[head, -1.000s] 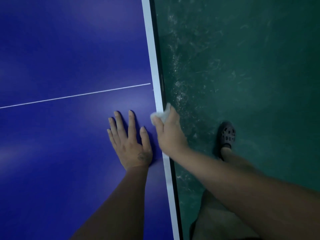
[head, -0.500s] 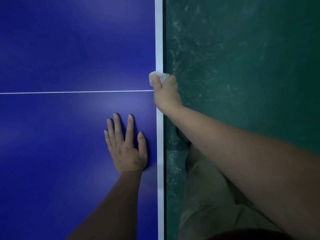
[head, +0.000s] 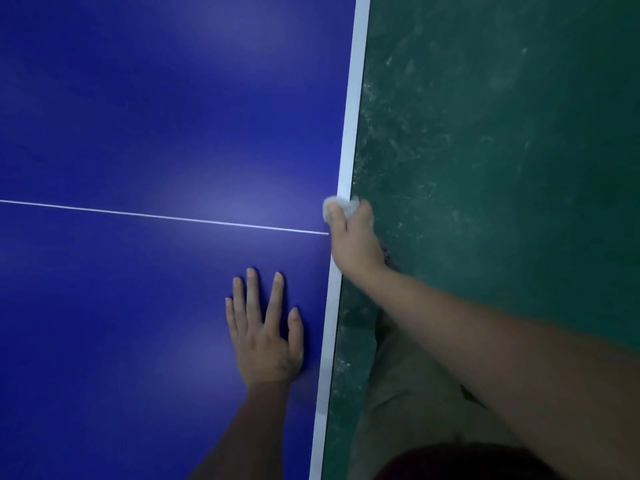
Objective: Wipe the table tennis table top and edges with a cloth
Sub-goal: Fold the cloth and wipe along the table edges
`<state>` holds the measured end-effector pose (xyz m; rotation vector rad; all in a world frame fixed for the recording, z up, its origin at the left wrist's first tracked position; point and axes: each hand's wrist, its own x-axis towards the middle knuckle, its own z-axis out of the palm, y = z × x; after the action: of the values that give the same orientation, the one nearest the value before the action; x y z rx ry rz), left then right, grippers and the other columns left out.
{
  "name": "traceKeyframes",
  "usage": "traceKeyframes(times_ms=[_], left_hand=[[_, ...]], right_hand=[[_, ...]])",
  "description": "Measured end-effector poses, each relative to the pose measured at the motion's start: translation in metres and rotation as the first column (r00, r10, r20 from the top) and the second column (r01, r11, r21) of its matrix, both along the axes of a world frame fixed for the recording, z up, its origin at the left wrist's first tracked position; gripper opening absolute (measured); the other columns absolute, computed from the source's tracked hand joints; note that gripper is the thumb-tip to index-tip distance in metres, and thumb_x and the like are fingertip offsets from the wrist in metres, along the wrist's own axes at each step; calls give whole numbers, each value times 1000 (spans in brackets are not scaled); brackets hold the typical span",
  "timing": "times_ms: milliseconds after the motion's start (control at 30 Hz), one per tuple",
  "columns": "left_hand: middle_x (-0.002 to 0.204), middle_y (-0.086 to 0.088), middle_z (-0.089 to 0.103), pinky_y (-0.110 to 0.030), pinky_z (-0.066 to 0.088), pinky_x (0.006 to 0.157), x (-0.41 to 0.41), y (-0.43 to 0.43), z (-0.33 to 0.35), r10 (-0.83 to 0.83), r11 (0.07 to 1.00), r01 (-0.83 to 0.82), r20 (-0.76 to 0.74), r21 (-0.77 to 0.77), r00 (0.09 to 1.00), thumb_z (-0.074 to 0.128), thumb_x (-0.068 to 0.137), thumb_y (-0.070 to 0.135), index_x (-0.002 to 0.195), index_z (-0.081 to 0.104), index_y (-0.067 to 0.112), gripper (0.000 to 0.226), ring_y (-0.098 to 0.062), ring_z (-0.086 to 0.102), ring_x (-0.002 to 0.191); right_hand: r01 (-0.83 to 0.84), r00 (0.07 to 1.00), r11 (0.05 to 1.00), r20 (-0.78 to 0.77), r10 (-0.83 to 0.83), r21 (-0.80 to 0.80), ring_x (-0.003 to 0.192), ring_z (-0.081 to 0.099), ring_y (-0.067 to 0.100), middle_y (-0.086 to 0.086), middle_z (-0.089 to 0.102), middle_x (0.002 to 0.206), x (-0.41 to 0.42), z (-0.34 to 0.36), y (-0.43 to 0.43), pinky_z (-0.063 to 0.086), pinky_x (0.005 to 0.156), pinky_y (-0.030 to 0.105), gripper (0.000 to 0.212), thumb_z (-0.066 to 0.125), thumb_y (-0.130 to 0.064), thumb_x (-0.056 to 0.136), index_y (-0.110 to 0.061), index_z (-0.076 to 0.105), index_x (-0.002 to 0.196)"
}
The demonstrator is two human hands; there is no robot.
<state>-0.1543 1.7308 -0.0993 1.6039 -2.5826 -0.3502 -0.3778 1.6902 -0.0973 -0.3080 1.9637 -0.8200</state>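
The right hand (head: 353, 240) grips a small white cloth (head: 341, 206), fingers curled round it, pressing it on the white edge band (head: 349, 133) of the blue table (head: 138, 116). This is just beyond where the thin centre line (head: 156, 216) meets the band. The left hand (head: 265, 336) lies flat just left of the band, fingers spread. Right of the band is scuffed green floor (head: 502, 168).

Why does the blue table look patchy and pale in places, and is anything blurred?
Head view: dim light; the glossy table top reflects soft pale glare, brightest by the white line. Head view: the cloth in the right hand looks slightly smeared.
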Motion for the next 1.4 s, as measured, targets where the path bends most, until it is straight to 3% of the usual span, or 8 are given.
traceKeyframes(times_ms=[133,400,567,733,833,967,1100,1400], left_hand=[[175,-17,30,-64,22,130,-1,-1,2,10,1000,-10,8,22,1000,51,106,35,159,52,15,57,-41,22,164],[175,-15,31,-70,24,127,-16,-17,7,30,995,-25,-53,98,998,52,105,32,158,51,7,59,-39,21,165],[170,-17,40,-59,20,133,-104,-109,5,-53,998,58,-292,8,955,53,109,18,158,47,1,52,-37,32,162],[166,-19,45,-55,22,133,-216,-230,-2,-177,983,143,-386,-115,905,54,110,15,153,55,2,45,-38,36,159],[167,-15,45,-47,21,134,-273,-291,1,-189,980,152,-363,-128,912,52,110,22,156,52,5,50,-34,36,160],[174,-10,35,-40,13,136,-326,-338,5,-146,989,130,-275,-75,950,42,110,33,164,41,10,59,-30,26,164],[179,-4,23,-44,8,137,-347,-339,-3,-102,989,94,-68,-111,992,27,112,47,170,32,22,63,-27,15,167],[176,-4,32,-44,14,135,-348,-342,-10,-88,982,73,-80,-175,993,33,115,37,165,44,23,53,-27,23,165]], right_hand=[[42,999,998,-16,-42,-49,118,57,22,10,47,151,-47,-7,-50,47,94,36,61,41,-51,112,-7,35,154],[-56,998,998,-41,55,-4,152,37,23,9,27,170,1,18,2,30,107,21,75,45,-47,111,-11,16,169],[29,996,998,-84,-24,60,135,53,32,16,44,154,-31,8,-45,39,93,27,65,50,-44,110,-3,33,158],[56,992,998,-109,-58,-22,127,57,38,21,46,147,-112,-12,-123,48,97,43,61,48,-50,110,-1,39,145],[71,991,994,-111,-80,-83,133,54,34,19,41,154,-102,-9,-115,50,104,44,67,47,-50,110,-5,31,157],[62,998,990,-22,-65,-123,142,41,12,8,31,166,-60,4,-58,38,107,23,84,45,-59,105,-11,17,168],[-16,999,995,32,19,-95,152,37,17,4,28,169,-57,0,-41,41,117,32,87,50,-56,105,-9,14,168],[138,990,986,-26,-141,-93,119,59,32,17,49,142,-146,-15,-152,51,90,40,68,50,-53,108,0,39,150]])
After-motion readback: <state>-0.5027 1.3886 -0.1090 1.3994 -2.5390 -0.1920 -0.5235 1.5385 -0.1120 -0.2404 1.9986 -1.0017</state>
